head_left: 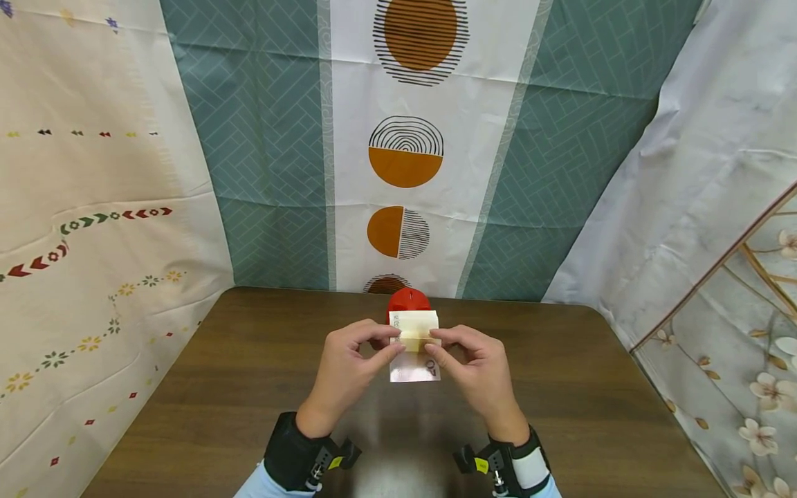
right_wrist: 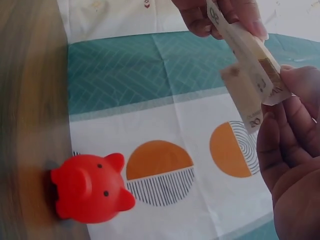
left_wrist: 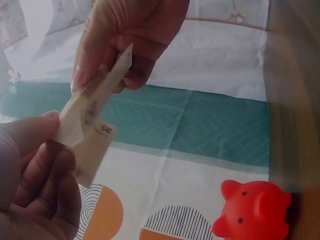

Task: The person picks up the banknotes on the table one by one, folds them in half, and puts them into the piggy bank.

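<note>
Around one banknote (head_left: 414,370) are one left hand (head_left: 350,366) at eight o'clock and one right hand (head_left: 479,368) at four, two hands altogether, wearing two wristbands (head_left: 286,443). Toward twelve o'clock come one red pig (head_left: 409,300) and four printed circles (head_left: 406,166). One surface (head_left: 205,387) lies beneath.

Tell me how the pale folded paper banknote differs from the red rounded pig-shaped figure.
The pale folded paper banknote is thin; the red rounded pig-shaped figure is bulky. The left hand and right hand pinch the banknote; the figure stands on the brown wood-grained table, touched by neither. Both show in all three views.
</note>
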A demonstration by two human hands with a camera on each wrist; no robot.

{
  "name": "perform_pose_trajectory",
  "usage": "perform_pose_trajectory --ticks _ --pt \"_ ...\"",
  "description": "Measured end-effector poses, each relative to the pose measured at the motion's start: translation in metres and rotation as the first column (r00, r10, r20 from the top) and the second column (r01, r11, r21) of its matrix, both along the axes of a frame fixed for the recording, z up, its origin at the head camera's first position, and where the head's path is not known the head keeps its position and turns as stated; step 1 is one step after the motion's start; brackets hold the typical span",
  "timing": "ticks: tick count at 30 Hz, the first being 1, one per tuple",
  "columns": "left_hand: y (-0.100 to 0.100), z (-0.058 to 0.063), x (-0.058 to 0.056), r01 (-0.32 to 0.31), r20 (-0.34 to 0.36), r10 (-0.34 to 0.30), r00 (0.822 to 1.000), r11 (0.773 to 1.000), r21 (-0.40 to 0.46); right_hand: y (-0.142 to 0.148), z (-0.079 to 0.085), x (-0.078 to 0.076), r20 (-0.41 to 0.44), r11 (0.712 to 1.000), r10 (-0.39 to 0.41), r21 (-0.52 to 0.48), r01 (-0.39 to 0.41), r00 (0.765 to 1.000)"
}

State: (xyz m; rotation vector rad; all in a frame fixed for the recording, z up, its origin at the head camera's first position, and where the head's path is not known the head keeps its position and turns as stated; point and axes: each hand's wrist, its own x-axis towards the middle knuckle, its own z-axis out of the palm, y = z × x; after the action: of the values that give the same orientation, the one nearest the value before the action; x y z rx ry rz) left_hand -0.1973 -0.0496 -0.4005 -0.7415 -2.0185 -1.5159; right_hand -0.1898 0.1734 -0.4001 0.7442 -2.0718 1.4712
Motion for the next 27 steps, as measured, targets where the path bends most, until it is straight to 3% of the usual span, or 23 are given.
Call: perform_pose_trajectory --ticks 6,17,27 --pt "-0.0010 0.0022 0.0008 -0.014 0.019 0.014 1.000 1.000 -0.019 0.0001 -0.0001 -0.0010 -0.036 0.997 -0.029 0.068 0.032 0.999" --pt "-0.0014 0.0004 -0.0005 0.039 0.050 -0.040 0.998 0.999 0.017 -0.0008 0.0003 -0.0034 -0.050 0.999 0.026 0.025 -0.025 0.998" --pt "-0.0009 0.0049 0.0035 0.052 0.199 -0.042 0.979 0.998 -0.045 0.0012 -0.0014 -0.0010 0.098 0.994 0.104 -0.028 -0.101 0.990"
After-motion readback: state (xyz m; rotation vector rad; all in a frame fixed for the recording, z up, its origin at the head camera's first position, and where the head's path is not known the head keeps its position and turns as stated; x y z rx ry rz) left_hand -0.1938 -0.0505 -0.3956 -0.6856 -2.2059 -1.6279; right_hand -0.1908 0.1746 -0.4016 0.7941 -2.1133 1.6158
